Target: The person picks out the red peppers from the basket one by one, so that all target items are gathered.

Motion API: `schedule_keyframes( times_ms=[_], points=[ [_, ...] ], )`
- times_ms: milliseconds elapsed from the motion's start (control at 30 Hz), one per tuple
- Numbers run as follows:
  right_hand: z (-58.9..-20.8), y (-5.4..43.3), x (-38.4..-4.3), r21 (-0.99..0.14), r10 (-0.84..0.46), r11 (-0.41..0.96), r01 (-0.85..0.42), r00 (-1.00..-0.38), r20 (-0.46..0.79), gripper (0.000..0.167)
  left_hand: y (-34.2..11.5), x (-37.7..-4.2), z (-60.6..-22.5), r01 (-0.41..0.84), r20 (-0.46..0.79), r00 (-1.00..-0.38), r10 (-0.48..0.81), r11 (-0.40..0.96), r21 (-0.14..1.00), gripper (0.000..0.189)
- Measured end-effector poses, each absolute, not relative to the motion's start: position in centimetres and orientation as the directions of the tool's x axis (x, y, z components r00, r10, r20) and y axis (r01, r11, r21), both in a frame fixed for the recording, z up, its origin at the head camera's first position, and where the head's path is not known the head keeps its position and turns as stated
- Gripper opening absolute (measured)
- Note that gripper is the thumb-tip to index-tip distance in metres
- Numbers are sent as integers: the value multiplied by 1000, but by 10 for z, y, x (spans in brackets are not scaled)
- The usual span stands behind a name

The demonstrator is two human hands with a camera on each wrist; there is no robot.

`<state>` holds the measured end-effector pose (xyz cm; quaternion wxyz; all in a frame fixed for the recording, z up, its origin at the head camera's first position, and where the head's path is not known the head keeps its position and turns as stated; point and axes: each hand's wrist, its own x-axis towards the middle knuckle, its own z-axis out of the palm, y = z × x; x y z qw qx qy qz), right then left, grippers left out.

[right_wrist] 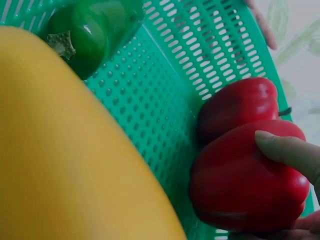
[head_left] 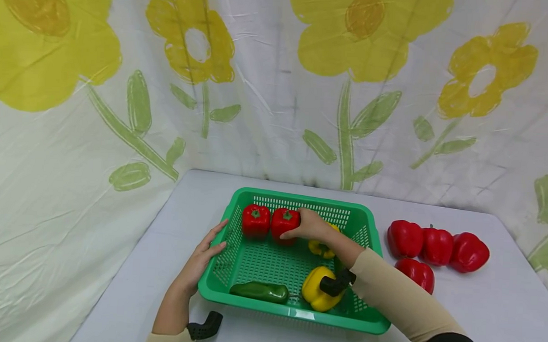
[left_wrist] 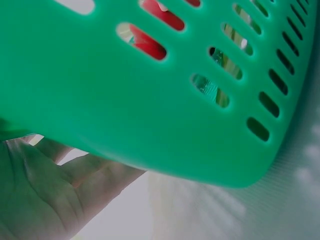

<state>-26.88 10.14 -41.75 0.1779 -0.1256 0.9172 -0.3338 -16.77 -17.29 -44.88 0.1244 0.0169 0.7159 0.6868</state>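
Observation:
A green plastic basket (head_left: 296, 318) with slotted walls stands on the table. Inside it, my right hand (head_left: 312, 225) grips a red bell pepper (right_wrist: 245, 180) between thumb and fingers, near the far wall. Right beside that one sits another red bell pepper (head_left: 255, 221). My left hand (head_left: 197, 264) is at the basket's left side, with extended fingers touching the rim. Along the near wall lie a long green pepper (head_left: 259, 291) and a yellow bell pepper (head_left: 315, 289). Another yellow pepper (head_left: 321, 249) is partly hidden beneath my right hand and forearm.
To the right of the basket, several red bell peppers (head_left: 436, 246) lie grouped on the white table (head_left: 468, 308); my right sleeve partly covers the nearest. A flower-printed curtain (head_left: 266, 120) hangs behind the table's far edge.

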Motion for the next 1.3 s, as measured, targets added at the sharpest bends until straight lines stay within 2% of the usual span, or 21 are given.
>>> schedule_keyframes(
  times_ms=[267, 467, 833, 1000, 1300],
  points=[
    [-409, 108, -263, -657, -349, 745, -113, -906, -240, 89, -173, -168, -449, -146, -154, -967, 202, 50, 988, 50],
    [-401, 118, -255, -688, -395, 712, -140, -890, -227, 86, -173, -169, -449, -144, -154, -968, 198, 62, 988, 51],
    [-385, 136, -235, -822, -437, 565, -76, -872, -220, 84, -173, -168, -449, -149, -162, -969, 185, 79, 986, 50],
    [-382, 147, -227, -895, -473, 442, -52, -862, -183, 76, -173, -168, -449, -143, -155, -970, 188, 72, 987, 49],
    [-374, 162, -214, -963, -495, 268, -14, -860, -125, 74, -173, -168, -449, -152, -162, -969, 185, 68, 986, 50]
  ],
)
